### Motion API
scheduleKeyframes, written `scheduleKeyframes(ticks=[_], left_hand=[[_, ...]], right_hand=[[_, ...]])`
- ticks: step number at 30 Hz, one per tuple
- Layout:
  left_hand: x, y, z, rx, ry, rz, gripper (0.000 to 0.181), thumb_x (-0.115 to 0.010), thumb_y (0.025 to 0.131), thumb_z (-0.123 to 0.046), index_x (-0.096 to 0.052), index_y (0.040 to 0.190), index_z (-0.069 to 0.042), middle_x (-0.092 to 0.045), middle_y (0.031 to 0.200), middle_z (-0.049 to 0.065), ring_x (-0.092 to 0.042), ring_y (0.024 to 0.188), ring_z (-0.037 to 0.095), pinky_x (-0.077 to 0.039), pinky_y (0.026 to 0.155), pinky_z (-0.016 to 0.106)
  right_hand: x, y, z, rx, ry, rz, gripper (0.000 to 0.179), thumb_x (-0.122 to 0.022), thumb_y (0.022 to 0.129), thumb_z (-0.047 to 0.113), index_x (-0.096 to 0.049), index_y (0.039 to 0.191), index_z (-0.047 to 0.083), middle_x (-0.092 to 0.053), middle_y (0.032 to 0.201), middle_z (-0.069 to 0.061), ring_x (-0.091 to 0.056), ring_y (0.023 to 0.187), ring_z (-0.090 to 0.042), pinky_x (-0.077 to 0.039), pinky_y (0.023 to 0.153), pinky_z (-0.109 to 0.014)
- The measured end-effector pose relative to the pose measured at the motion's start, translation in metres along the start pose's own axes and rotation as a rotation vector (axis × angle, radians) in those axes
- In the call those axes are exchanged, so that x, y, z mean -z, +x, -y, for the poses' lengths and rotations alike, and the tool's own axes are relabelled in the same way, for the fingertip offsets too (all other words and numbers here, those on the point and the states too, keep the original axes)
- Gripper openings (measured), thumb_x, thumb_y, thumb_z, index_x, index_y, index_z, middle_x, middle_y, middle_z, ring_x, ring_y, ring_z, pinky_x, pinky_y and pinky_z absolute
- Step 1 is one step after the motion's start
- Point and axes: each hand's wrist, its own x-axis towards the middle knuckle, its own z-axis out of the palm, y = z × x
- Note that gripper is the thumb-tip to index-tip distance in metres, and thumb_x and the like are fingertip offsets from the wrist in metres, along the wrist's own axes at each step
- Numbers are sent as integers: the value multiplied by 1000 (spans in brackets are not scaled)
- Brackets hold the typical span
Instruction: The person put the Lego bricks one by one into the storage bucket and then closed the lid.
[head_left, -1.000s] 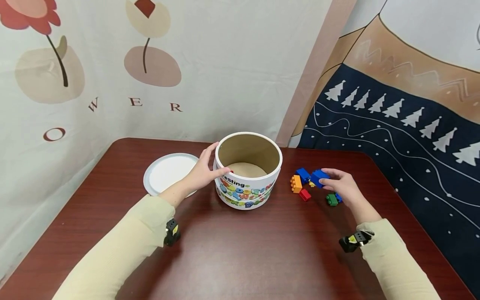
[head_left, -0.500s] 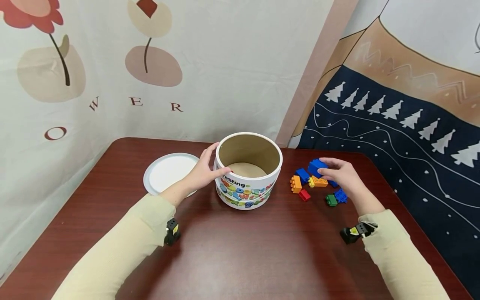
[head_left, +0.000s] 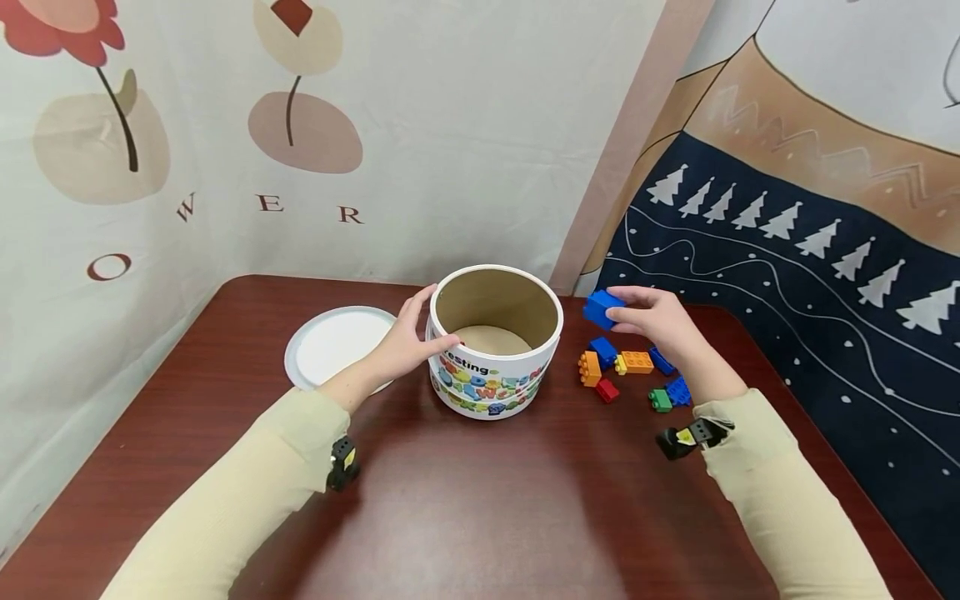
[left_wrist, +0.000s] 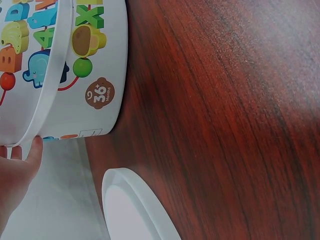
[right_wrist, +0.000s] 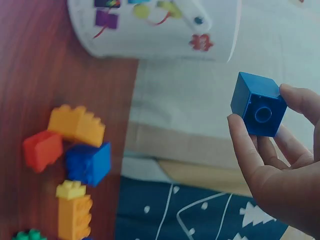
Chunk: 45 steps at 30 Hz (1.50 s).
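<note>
My right hand [head_left: 656, 321] pinches a blue toy brick [head_left: 602, 310] between thumb and fingers, held above the table to the right of the bucket. The right wrist view shows this blue brick's hollow underside. My left hand [head_left: 401, 343] holds the near-left side of the white bucket [head_left: 487, 390] at its rim, thumb over the front edge. Colourful letters and pictures cover the bucket wall; its visible inner floor is bare apart from a small red spot beside the thumb. Below the right hand lie loose bricks: orange [head_left: 589, 368], red [head_left: 607, 390], blue [head_left: 603, 351] and green [head_left: 660, 401].
A round white lid [head_left: 337, 342] lies left of the bucket, partly behind the left forearm. Farther right in the brick group are a yellow-and-orange piece [head_left: 636, 362] and more blue bricks [head_left: 678, 392]. Printed cloths [head_left: 450, 183] hang behind the dark wooden table [head_left: 480, 508].
My right hand has lifted the blue brick from among the others and carried it up and left toward the bucket. The left hand and bucket have stayed in place.
</note>
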Motion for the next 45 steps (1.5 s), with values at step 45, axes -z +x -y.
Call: scheduleKeyframes(ticks=[45], left_hand=[[0, -1, -3, -5, -13, 13, 86, -69, 84, -26, -14, 150, -15, -14, 153, 15, -19, 140, 34, -21, 110, 59]], right_hand=[[-5, 0, 1, 54, 36, -3, 54, -58, 93, 27, -41, 136, 0, -46, 132, -18, -57, 91, 3, -52, 80, -16]])
